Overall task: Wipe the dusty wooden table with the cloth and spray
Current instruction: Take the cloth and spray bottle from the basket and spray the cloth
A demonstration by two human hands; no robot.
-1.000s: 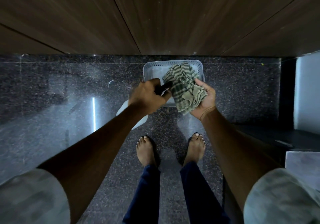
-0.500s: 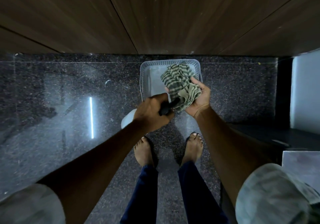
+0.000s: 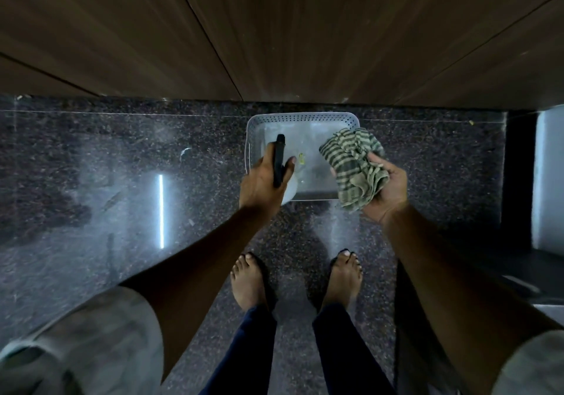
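My left hand (image 3: 264, 182) grips a spray bottle (image 3: 279, 159) by its black trigger head, nozzle pointing away from me; the white body shows just below my fingers. My right hand (image 3: 386, 190) holds a crumpled green-and-cream striped cloth (image 3: 354, 165). Both hands hover over a grey perforated plastic basket (image 3: 300, 117) that stands on the dark floor. A brown wooden surface (image 3: 274, 34) fills the top of the view, beyond the basket.
The floor (image 3: 106, 196) is dark polished speckled stone with a bright strip of reflected light at the left. My bare feet (image 3: 248, 281) stand just behind the basket. A white object (image 3: 549, 181) and a dark ledge stand at the right edge.
My hands have moved apart. The left hand has turned the spray bottle so that its nozzle points forward over the basket. The cloth has gone right with my right hand.
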